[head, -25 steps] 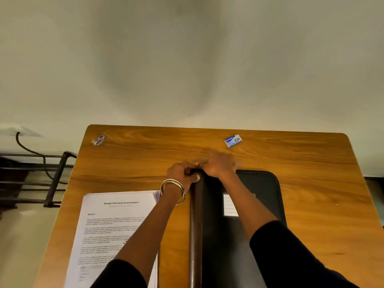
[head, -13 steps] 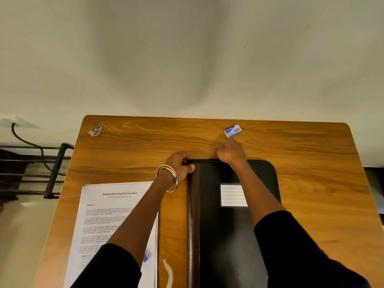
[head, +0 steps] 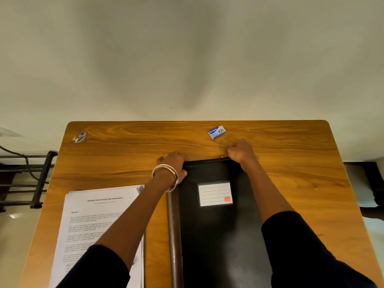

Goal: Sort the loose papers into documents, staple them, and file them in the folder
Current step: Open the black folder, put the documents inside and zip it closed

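Head view: the right hand has drawn the zipper further along the far edge of the folder.

The folder [head: 220,229], black with a brown spine, lies flat on the wooden desk [head: 301,183]. The left hand [head: 174,165] grips its far left corner, fingers curled over the edge, to keep it steady. The right hand [head: 241,151] is closed in a pinch on the zipper pull [head: 224,156], which a second ago was near the left hand and is now about the middle of the far edge. The folder seems still closed, so nothing can be filed yet. The papers [head: 99,225] wait in one pile at the left, partly under the left forearm. A small staple box [head: 217,132] and a small blue and white object [head: 79,137], perhaps the stapler, lie untouched near the far edge of the desk.
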`<action>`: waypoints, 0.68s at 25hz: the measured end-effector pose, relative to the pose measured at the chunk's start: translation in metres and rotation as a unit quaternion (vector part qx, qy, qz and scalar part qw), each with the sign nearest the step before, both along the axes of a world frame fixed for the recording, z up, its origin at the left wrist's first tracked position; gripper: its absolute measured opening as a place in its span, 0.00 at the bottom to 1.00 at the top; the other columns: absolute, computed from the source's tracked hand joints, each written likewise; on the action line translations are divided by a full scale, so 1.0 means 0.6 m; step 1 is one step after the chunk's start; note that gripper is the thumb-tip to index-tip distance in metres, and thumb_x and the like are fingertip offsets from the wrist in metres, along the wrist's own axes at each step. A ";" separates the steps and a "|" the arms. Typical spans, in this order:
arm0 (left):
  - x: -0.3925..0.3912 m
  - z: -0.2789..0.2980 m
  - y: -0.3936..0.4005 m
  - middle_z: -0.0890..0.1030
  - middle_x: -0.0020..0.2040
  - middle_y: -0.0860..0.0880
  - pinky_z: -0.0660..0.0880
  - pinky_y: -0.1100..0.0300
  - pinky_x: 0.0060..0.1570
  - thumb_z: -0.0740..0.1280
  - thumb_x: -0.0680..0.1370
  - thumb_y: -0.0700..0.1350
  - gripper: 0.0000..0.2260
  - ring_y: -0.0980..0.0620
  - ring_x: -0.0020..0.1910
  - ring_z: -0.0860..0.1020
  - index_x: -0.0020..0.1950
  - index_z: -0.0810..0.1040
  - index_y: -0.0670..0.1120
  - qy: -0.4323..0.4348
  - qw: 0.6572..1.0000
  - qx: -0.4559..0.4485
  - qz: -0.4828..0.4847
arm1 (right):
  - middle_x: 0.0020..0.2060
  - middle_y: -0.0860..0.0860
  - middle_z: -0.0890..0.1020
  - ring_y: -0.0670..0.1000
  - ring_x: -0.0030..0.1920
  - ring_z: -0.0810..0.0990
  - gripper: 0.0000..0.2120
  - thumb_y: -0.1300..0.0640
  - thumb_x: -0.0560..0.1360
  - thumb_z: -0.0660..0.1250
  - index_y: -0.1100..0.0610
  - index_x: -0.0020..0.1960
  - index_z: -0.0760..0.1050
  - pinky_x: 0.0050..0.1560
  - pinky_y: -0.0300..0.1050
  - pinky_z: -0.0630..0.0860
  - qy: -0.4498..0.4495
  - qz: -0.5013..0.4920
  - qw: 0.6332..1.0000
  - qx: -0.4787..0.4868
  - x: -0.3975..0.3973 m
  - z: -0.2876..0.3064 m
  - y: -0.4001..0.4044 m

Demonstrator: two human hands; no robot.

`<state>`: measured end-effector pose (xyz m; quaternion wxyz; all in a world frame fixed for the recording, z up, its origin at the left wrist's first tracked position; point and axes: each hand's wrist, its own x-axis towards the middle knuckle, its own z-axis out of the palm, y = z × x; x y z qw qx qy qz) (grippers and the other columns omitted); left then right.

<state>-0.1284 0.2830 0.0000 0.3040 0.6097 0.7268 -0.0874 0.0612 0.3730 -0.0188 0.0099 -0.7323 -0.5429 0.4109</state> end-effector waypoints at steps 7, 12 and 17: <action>0.095 0.009 0.033 0.69 0.67 0.49 0.57 0.39 0.67 0.66 0.73 0.59 0.25 0.43 0.67 0.66 0.69 0.67 0.56 -0.046 0.997 0.001 -0.062 | 0.45 0.57 0.82 0.59 0.50 0.80 0.16 0.52 0.62 0.63 0.60 0.45 0.78 0.54 0.56 0.77 0.081 -0.038 0.995 -0.033 0.002 0.006 0.010; 0.132 -0.003 0.035 0.67 0.68 0.47 0.60 0.43 0.67 0.69 0.74 0.48 0.21 0.43 0.67 0.65 0.65 0.70 0.51 -0.068 0.997 0.028 0.025 | 0.47 0.59 0.80 0.61 0.51 0.79 0.09 0.55 0.69 0.64 0.59 0.44 0.76 0.51 0.53 0.76 0.050 -0.053 0.997 0.006 0.049 0.001 0.015; 0.138 0.005 0.038 0.67 0.69 0.47 0.55 0.37 0.69 0.67 0.75 0.48 0.20 0.42 0.70 0.62 0.66 0.68 0.54 -0.034 0.998 0.013 0.042 | 0.41 0.59 0.81 0.58 0.39 0.80 0.10 0.54 0.62 0.63 0.58 0.40 0.78 0.37 0.47 0.75 0.066 -0.202 0.977 0.014 0.102 -0.014 -0.005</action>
